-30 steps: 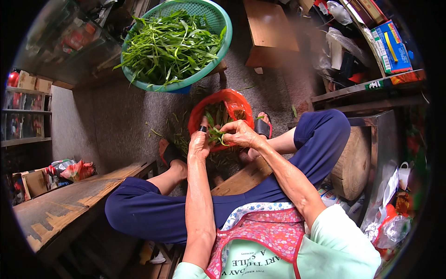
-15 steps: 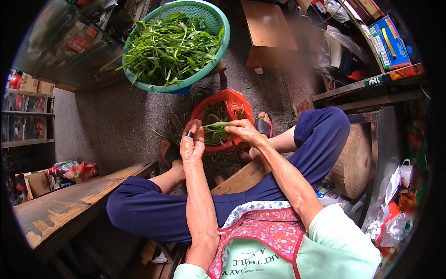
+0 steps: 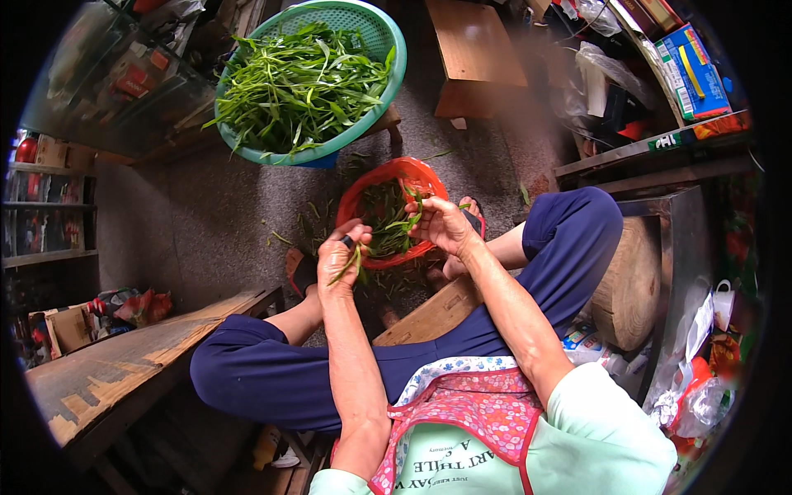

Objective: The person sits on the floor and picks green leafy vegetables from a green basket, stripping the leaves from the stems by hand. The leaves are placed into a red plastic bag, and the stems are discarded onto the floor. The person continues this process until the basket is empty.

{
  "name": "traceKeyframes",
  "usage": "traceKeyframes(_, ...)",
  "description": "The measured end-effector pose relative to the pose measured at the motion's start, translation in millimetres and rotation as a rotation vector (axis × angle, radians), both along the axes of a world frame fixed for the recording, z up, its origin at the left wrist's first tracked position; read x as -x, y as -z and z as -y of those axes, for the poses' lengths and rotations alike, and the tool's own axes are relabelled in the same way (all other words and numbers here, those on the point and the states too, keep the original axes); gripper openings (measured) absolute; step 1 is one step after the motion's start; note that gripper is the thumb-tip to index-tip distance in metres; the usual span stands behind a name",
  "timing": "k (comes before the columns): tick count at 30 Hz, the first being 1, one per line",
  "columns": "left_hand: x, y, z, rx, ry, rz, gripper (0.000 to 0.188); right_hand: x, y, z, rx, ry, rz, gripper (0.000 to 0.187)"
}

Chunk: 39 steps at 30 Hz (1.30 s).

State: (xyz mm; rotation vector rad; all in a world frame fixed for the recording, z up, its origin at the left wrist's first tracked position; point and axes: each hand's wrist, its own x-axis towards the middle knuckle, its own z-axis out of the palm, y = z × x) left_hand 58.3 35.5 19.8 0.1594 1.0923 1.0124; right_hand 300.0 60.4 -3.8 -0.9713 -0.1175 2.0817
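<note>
Okay, taking the middle of your view as the clock's centre: biggest thing on you is the navy trousers, knees spread wide to about 8 and 3 o'clock. The worn wooden bench runs along 8 o'clock, its top coat peeling, and a brown wooden stool sits up at 1. At 11 there's the teal basket, piled with long leafy greens, and a chunky round log is over at 3, just past your right knee. Your red plastic bag stands open just off centre toward 12, between your feet, with loose green bits inside. There's a blue box on the shelf way out at 2. Your left hand is at 9, by the bag's near-left edge, fingers curled in around a thin green sprig that dangles below them. Your right hand is at 2, over the bag's right edge, loosely half-open; a leafy strip shows at its fingertips, but I can't tell if you're pinching it. Smallest bit: the black band around a digit of your left hand.
</note>
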Motion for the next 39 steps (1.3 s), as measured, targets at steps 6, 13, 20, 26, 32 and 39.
traceKeyframes(6, -21, 11, 9, -0.011, 0.059, 0.131, 0.029, 16, -14, -5, -0.193, -0.103, -0.042, 0.021)
traceKeyframes(13, -35, 31, -3, -0.108, -0.025, 0.251, 0.029, 22, -17, -6, -0.524, -0.350, 0.142, 0.034)
traceKeyframes(20, -32, 23, 18, -0.256, 0.352, -0.886, 0.016, 43, -35, 8, -0.631, -0.300, 0.909, 0.024)
traceKeyframes(26, -39, 2, 13, -0.449, 0.589, -1.208, 0.021, 45, -61, 5, -1.122, -0.601, 1.335, 0.022)
traceKeyframes(32, -30, 12, 8, -0.563, 0.578, -0.983, 0.024, 36, -50, 2, -1.117, -0.633, 1.456, 0.037)
traceKeyframes(39, -29, -44, -4, -0.422, 0.259, -0.403, 0.025, 27, -28, -3, -0.445, 0.005, 0.731, 0.017)
